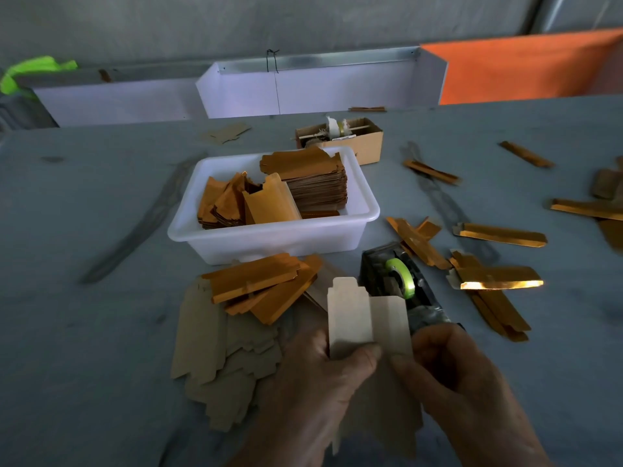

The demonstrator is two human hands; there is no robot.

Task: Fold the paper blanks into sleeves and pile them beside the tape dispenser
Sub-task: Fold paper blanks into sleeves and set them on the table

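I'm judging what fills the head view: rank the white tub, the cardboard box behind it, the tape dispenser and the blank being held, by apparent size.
1. white tub, plainly largest.
2. held blank, though it is nearest the camera, which inflates it.
3. tape dispenser and cardboard box: look alike. The box is farther back and partly hidden, so unranked.

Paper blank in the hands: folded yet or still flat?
Partly folded. The paper blank shows a lengthwise crease, its two panels angled; left hand and right hand pinch it.

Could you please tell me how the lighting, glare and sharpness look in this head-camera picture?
Head view: dim overall, both hands in shadow; strong glare on the gold folded sleeve right of the tape dispenser; table edges blurred, far table edge bowed by the wide-angle lens; held paper blank reasonably sharp.
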